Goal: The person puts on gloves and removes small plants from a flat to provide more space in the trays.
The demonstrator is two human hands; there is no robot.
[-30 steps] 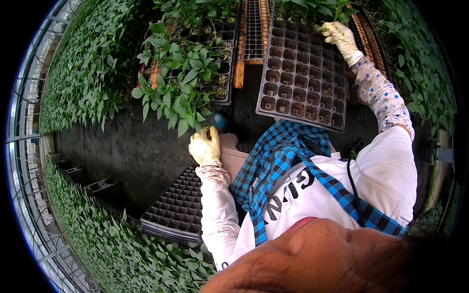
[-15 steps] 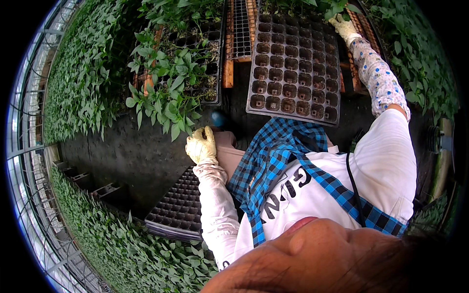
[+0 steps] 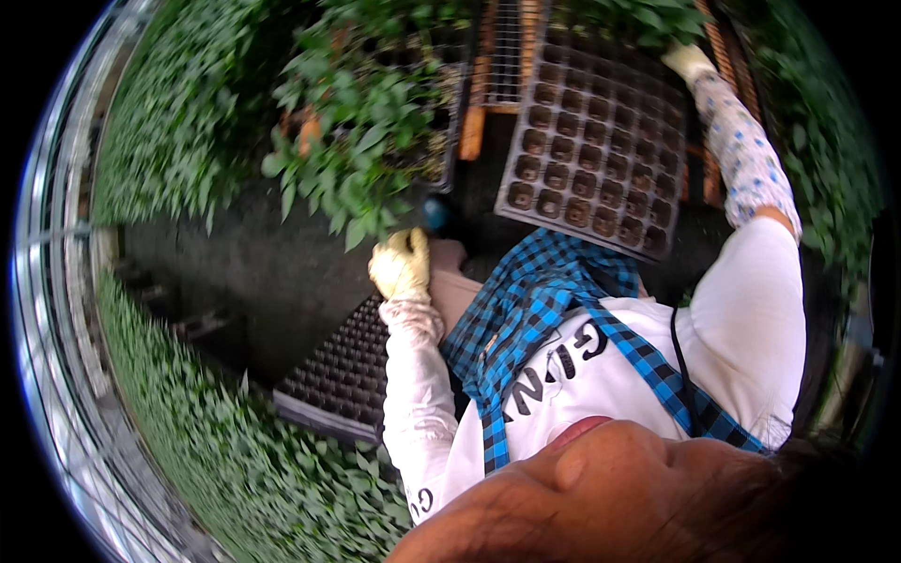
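Observation:
My left hand (image 3: 401, 266), in a pale yellow glove, is held closed with its fingers curled near my thigh. It is just below the hanging leaves of pepper-like seedlings (image 3: 361, 131) in a dark cell tray (image 3: 449, 150); whatever the fingers hold, if anything, is hidden. My right arm stretches far forward, and the gloved right hand (image 3: 690, 62) is at the far right corner of a black cell tray (image 3: 593, 141), against green seedlings (image 3: 638, 21). Leaves and blur hide its fingers. The near cells of this tray hold no plants, and its near edge is by my checked apron.
Stacked black cell trays (image 3: 333, 371) lie to the left of my left forearm. Dense seedlings (image 3: 160, 122) spread along the left, with more (image 3: 812, 169) at the right. Between the trays is an orange-brown support (image 3: 473, 122) with wire mesh (image 3: 504, 52). Dark ground (image 3: 225, 253) runs leftward.
The view has swung, so the trays and seedlings appear farther right and tilted. Both hands appear shifted right too; the left stays closed and the right stays at the tray's far corner.

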